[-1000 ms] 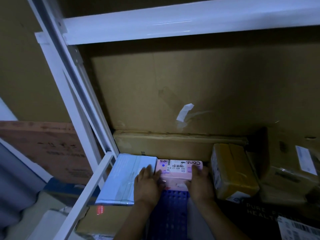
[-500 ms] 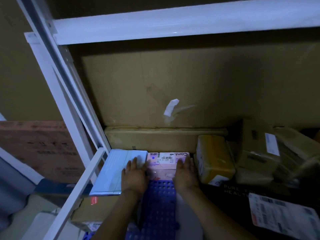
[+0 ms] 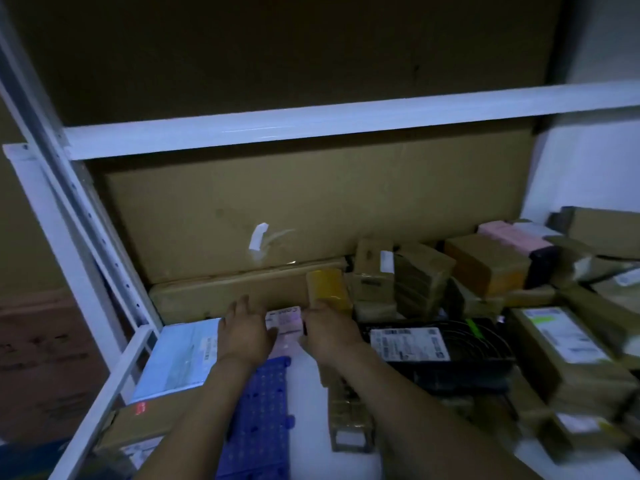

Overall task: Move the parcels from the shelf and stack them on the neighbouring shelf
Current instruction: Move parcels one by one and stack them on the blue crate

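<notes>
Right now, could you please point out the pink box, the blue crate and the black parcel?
pink box (image 3: 284, 322): head view, its labelled top.
blue crate (image 3: 263, 417): head view, middle of its perforated top.
black parcel (image 3: 481, 341): head view, dark wrap beside its label.

There are two hands, a left hand (image 3: 244, 336) and a right hand (image 3: 327, 332). One each: small pink box (image 3: 285, 322), pale blue flat parcel (image 3: 180, 355), blue perforated panel (image 3: 263, 410), black labelled parcel (image 3: 433, 344), yellow-taped parcel (image 3: 329, 287). Brown cardboard parcels (image 3: 485, 265) at the right are many, too blurred to count exactly.
</notes>
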